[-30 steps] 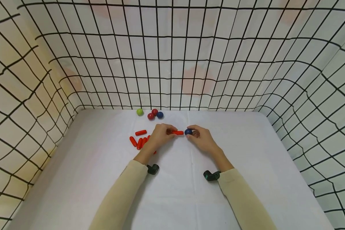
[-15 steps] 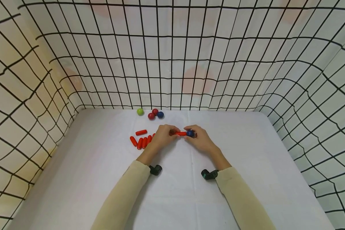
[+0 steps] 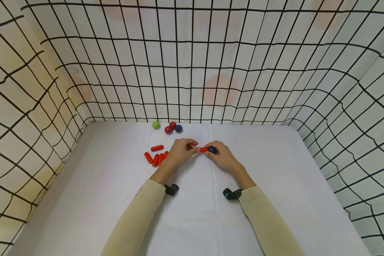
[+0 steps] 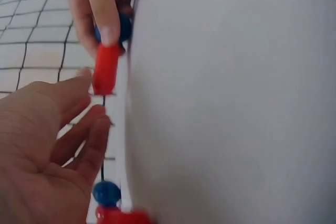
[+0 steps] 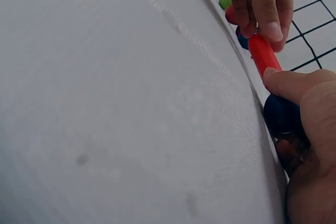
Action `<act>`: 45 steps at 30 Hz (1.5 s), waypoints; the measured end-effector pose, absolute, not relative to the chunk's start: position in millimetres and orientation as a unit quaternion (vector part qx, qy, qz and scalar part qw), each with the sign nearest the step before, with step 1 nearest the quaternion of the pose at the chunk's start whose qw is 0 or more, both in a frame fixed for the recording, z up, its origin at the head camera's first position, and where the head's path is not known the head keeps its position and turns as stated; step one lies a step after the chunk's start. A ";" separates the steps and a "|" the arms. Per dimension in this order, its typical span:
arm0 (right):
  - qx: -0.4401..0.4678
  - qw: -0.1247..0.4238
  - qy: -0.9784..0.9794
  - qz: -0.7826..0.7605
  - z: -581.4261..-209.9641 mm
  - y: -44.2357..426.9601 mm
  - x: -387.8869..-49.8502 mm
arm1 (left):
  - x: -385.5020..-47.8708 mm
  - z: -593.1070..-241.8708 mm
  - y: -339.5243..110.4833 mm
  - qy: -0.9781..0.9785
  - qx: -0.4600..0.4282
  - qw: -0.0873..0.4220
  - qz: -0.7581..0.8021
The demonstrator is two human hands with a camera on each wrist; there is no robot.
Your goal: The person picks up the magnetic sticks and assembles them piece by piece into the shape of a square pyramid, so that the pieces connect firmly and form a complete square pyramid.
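I'm likely joining pieces: out in front of me, my right hand (image 3: pixel 224 155) grips the red rod (image 3: pixel 203 149) against the blue ball (image 3: pixel 212 149), my left hand (image 3: pixel 180 150) is loosely parted by the rod's free end, and a straight, steady push seems called for.

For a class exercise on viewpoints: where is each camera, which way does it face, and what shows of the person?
Head: on the head, facing forward and down at the white tablecloth and wire grid; left hand, right hand and beige sleeves show.
Left wrist: on that wrist, facing the red rod; left hand near, right hand beyond.
Right wrist: on that wrist, facing the rod; right hand near, left hand beyond.
Wrist views share the rod and held blue ball.
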State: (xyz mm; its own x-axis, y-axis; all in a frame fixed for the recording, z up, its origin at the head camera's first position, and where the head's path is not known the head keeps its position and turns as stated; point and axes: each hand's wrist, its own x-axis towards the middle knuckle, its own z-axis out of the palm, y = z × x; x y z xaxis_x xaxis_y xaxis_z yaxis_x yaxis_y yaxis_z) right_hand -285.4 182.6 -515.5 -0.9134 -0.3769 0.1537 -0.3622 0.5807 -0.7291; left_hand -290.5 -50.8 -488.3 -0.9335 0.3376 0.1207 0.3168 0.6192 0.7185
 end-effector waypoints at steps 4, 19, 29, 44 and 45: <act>-0.195 0.004 0.891 -0.411 -516.9 182.7 -283.8 | -296.8 -481.6 -64.4 0.901 0.143 0.000 0.409; -0.190 0.003 0.892 -0.409 -519.1 181.0 -283.0 | -328.5 -470.0 -115.9 0.938 0.044 -0.050 0.339; -0.180 0.005 0.895 -0.408 -519.2 180.1 -280.9 | -331.5 -474.8 -121.6 0.937 0.060 -0.035 0.341; -0.180 -0.006 0.895 -0.408 -521.9 179.6 -279.8 | -327.7 -474.5 -127.0 0.935 0.021 0.020 0.353; -0.182 -0.008 0.894 -0.409 -521.8 179.7 -279.9 | -327.4 -474.4 -127.2 0.935 0.026 0.022 0.353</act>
